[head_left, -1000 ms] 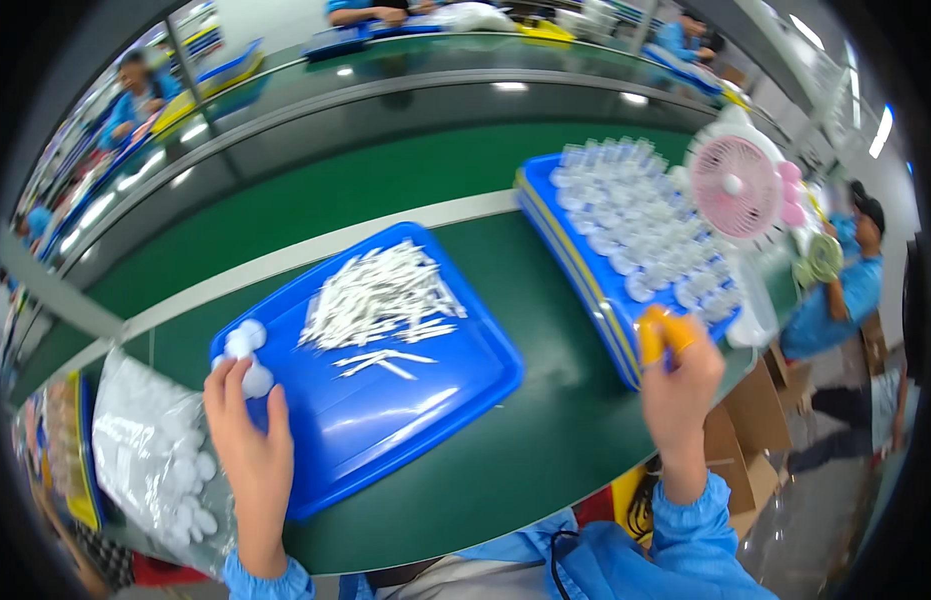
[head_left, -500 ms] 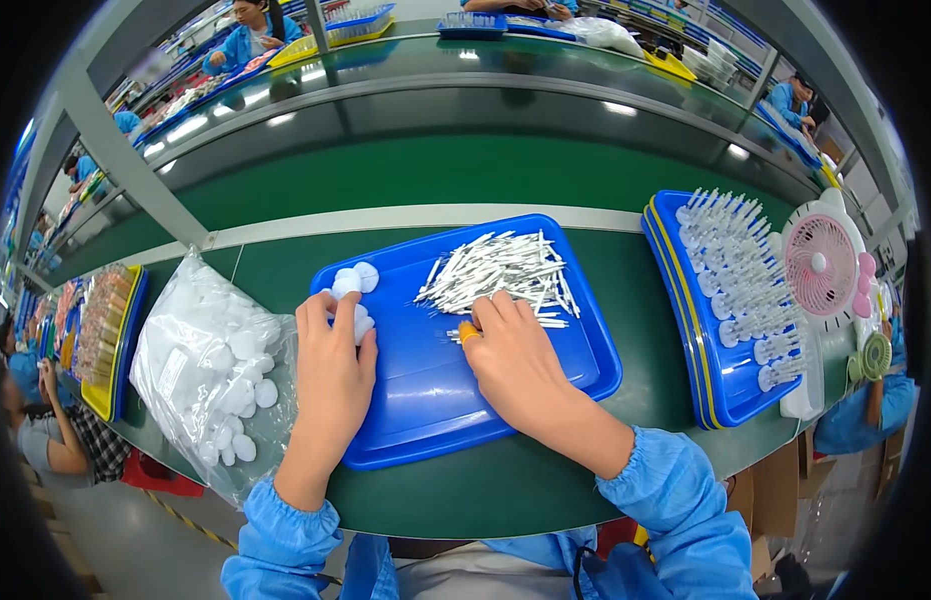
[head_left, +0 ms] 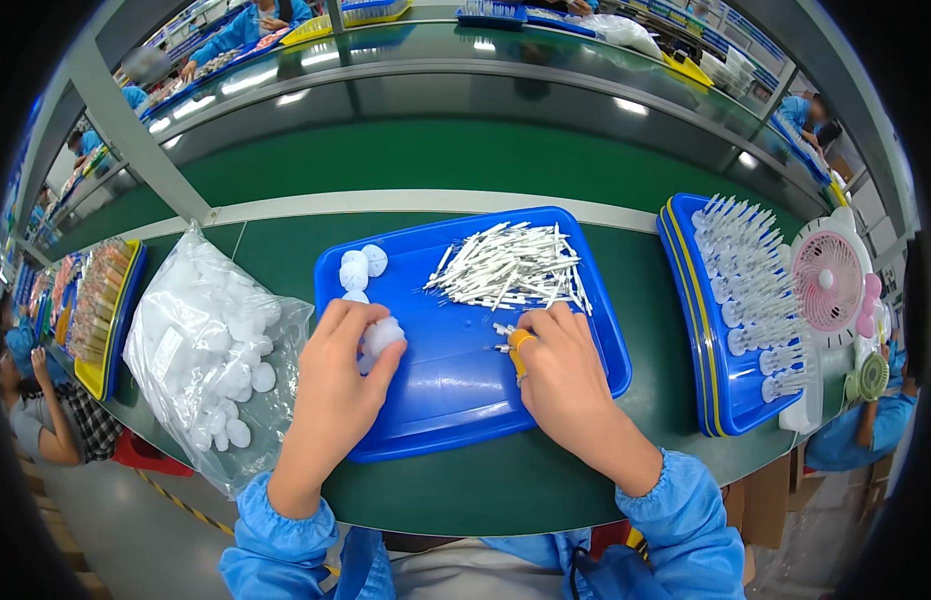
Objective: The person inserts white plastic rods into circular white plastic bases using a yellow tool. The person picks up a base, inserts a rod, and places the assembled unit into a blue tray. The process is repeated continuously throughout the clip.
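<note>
Left hand [head_left: 335,378], centre-left: fingers pinching white discs [head_left: 387,334]. Right hand [head_left: 568,368], centre-right: fingers closed on slender rods [head_left: 502,329], now clear of the rod pile [head_left: 510,265]; both hands loaded.

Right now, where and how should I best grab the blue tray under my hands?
Probably take the blue tray by its raised rim, at both shorter sides, coming from outside left and right. That rim stands above the flat bottom. White sticks heap toward the far side, so keep it level.
</note>
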